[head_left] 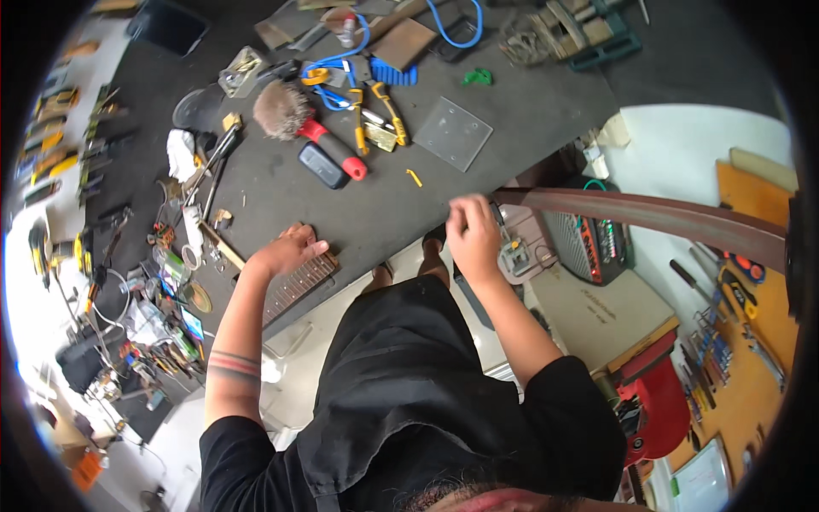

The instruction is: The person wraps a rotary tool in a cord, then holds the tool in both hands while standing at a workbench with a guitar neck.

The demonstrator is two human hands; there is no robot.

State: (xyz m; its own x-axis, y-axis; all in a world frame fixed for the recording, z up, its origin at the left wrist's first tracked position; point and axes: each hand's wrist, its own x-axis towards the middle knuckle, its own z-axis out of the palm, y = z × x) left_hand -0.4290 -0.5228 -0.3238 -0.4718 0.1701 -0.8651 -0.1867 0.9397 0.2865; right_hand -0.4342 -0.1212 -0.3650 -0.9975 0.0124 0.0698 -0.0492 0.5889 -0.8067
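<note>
My left hand (288, 249) is closed over the far end of a brown guitar fretboard (300, 285) with metal frets, which lies along the near edge of the dark workbench (358, 224). Its thumb points right across the wood. Over the bench's near edge, further right, my right hand (472, 229) is raised with its fingers curled in. Anything inside those fingers is hidden. Between and beyond the hands lie a small yellow hex key (414, 177), a clear plate (453, 134), a black oblong case (323, 165) and a brush with a red handle (314, 130).
Yellow-handled pliers (358, 119), blue cord (341, 64) and a vise (573, 34) sit further back. Loose tools and tape rolls (191, 256) crowd the left side. A dark metal beam (648, 213) and a tool board (751, 333) are on the right.
</note>
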